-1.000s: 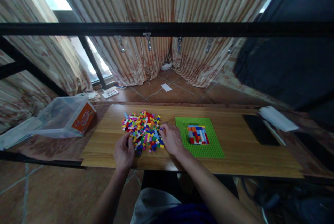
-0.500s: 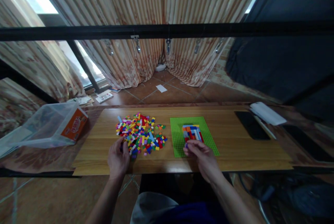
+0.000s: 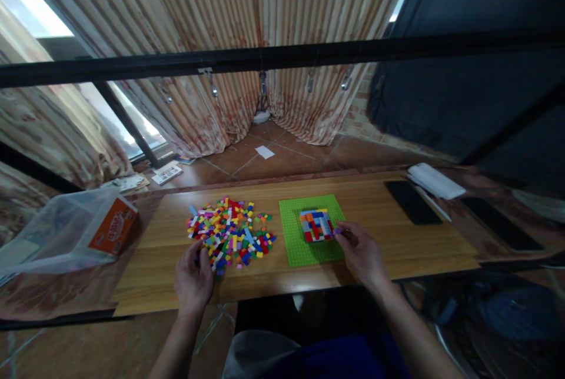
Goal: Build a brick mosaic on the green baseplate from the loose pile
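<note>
The block build [image 3: 316,226] is a compact, squarish patchwork of red, blue, white, orange and grey pieces, with yellow along its far edge; it sits on the green baseplate [image 3: 291,243], which lies on the wooden table [image 3: 256,282] to the right of the loose brick pile [image 3: 229,232]. The right hand [image 3: 364,252] pinches a small purple brick [image 3: 338,231] between its fingers, just beside the build's right side; the left hand [image 3: 193,279] rests at the pile's near left edge, its fingers curled, and whether they grip anything I cannot tell. Half a second ago the right hand covered the build's near edge; now it has moved to the right side, leaving that near edge in view.
</note>
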`<state>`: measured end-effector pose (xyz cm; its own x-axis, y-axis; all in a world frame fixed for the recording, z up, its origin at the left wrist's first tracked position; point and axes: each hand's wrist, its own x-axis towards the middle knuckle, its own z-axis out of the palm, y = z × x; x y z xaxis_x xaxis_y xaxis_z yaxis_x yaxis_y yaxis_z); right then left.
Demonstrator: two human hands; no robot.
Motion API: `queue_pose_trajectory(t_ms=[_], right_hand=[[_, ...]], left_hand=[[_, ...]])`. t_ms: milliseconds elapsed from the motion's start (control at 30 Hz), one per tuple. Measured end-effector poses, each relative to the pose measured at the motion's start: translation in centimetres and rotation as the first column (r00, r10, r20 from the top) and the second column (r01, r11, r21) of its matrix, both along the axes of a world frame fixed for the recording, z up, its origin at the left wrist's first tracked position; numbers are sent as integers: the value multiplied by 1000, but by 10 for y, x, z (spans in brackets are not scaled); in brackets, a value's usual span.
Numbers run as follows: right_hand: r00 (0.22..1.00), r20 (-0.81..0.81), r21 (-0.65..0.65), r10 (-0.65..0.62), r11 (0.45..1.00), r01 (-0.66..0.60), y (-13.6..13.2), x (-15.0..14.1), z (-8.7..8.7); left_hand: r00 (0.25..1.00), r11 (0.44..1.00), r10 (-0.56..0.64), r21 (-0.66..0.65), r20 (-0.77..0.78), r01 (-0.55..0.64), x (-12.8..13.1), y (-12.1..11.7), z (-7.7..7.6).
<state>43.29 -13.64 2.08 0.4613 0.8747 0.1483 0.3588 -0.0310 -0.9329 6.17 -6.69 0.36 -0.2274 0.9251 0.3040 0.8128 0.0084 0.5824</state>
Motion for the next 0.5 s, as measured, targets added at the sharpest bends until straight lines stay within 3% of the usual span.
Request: queue_pose_trajectory(t_ms=[200, 500], right_hand=[[976, 189, 90, 106, 988, -124, 18, -8, 2], [965, 235, 95, 119, 985, -145, 31, -3, -12]], left_hand=[[1000, 1000, -2, -4, -5, 2, 0, 1, 1], [1000, 1000, 3, -4, -8, -3, -1, 0, 1]])
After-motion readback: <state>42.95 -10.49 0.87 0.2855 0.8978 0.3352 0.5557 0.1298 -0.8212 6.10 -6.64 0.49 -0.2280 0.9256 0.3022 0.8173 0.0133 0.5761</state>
